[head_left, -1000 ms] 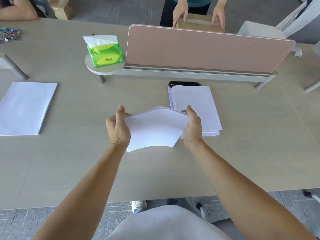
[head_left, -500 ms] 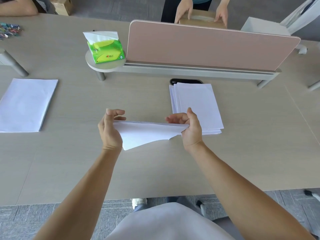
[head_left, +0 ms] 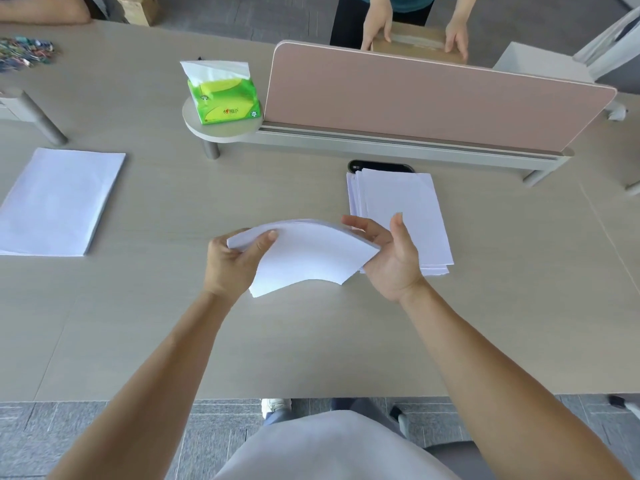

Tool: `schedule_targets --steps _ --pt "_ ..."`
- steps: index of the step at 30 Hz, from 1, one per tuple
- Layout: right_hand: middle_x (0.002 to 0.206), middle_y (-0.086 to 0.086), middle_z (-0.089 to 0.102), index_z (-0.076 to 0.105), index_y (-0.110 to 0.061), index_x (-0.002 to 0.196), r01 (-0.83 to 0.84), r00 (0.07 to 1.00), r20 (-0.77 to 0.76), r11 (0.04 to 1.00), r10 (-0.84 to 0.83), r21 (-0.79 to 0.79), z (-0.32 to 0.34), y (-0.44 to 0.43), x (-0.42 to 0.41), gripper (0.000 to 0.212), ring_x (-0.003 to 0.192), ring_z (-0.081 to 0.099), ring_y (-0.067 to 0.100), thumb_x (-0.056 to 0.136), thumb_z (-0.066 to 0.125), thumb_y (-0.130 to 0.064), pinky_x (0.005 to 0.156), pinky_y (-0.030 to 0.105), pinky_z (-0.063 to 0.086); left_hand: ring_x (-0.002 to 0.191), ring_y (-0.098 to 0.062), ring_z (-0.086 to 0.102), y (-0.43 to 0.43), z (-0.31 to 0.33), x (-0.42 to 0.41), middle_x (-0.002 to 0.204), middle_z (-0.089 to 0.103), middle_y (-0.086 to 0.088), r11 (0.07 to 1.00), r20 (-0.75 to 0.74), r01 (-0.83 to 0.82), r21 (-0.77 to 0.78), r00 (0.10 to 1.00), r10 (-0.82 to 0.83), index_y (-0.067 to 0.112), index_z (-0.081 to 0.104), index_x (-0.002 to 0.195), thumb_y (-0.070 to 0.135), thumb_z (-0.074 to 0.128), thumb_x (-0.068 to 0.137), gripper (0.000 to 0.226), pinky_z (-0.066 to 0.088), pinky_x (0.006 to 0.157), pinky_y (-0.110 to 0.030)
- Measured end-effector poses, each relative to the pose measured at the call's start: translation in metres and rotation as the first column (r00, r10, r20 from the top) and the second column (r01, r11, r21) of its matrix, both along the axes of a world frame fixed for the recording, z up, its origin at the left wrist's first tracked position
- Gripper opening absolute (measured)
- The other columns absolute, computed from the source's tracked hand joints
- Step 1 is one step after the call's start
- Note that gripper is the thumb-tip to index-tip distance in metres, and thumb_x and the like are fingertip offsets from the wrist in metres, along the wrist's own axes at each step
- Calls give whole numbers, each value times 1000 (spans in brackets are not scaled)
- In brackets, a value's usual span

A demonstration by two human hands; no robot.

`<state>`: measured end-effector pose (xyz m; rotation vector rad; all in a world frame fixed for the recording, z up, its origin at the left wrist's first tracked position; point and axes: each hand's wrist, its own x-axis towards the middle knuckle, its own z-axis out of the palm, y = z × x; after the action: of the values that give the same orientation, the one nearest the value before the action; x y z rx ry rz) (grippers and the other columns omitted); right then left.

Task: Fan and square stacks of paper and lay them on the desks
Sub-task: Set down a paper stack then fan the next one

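While bowed upward above desk (head_left: 311,341), paper sheaf (head_left: 304,258) is gripped at left end by left hand (head_left: 232,261); right end is cradled by half-open right hand (head_left: 391,258). Loose stack (head_left: 408,209) is noted behind.

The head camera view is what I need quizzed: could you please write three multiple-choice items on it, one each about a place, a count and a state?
1. Where does the tissue pack sit?
A. on the round shelf
B. on the floor
C. on a paper stack

2. How many paper stacks lie flat on the desk?
A. none
B. two
C. five

3. How is the held stack?
A. rolled into a tube
B. torn
C. bowed upward

Answers:
A, it stands on the round shelf.
B, the left stack and the right stack.
C, it arches between the left hand and the right hand.
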<state>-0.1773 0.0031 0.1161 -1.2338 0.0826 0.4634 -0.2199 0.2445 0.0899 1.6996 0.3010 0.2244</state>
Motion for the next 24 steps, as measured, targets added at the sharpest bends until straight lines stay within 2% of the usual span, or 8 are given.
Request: schedule_targets --steps 4,8,12,15,17,20,22,24 --pt "138 20 57 56 -12 134 -170 974 123 973 190 -157 -15 -4 -8 97 133 50 36 63 73 -76 115 60 31 66 -2 66 6 7 10 67 71 15 980 -89 62 -192 993 -80 27 75 75 43 79 71 17 48 57 -14" --pt "137 3 61 53 -16 138 -204 945 171 913 278 -354 -20 -1 -15 108 129 57 12 51 83 -72 107 35 45 72 -5 68 7 1 13 74 72 13 976 -117 -11 -216 993 -15 27 75 79 60 73 59 39 52 62 -19" --pt "141 -4 58 54 -19 139 -155 932 246 908 265 -389 -15 3 -13 106 135 50 10 53 81 -73 110 32 42 76 -14 65 4 -3 12 80 67 1 989 -95 23 -147 995 -38 32 73 74 66 66 69 35 51 70 -33" --pt "144 -7 55 48 -19 144 -205 925 225 902 305 -380 -18 -2 -9 108 138 46 9 55 81 -71 108 24 42 70 -8 66 4 2 14 75 68 8 988 -132 -53 -142 991 34 32 72 71 69 64 66 39 52 64 -24" --pt "133 -14 64 53 -31 137 -241 901 216 847 377 -474 -17 -4 -12 90 128 56 5 57 89 -51 101 19 46 67 -6 66 4 2 16 74 68 8 988 -153 -77 -133 987 57 30 71 70 71 64 65 42 51 63 -24" --pt "95 -25 74 69 -53 99 -39 935 259 795 244 -606 -19 1 -15 39 92 69 -1 72 87 -33 80 13 48 64 -5 63 1 2 15 70 65 8 994 -148 -38 -101 989 23 27 71 73 72 62 65 47 50 59 -21" --pt "78 -5 72 74 -40 85 90 948 300 821 102 -564 -19 9 -14 5 74 65 19 86 75 -35 73 27 48 63 -11 60 -3 -1 15 69 62 4 996 -137 -26 -84 991 15 17 71 77 73 61 68 57 48 58 -24" --pt "73 -3 67 73 -29 81 155 946 323 860 12 -486 -12 18 -15 13 69 60 17 93 68 -29 68 27 47 63 -17 52 -5 -3 13 69 53 -6 998 -107 -33 -54 994 27 -3 65 83 77 61 70 81 42 59 -31"
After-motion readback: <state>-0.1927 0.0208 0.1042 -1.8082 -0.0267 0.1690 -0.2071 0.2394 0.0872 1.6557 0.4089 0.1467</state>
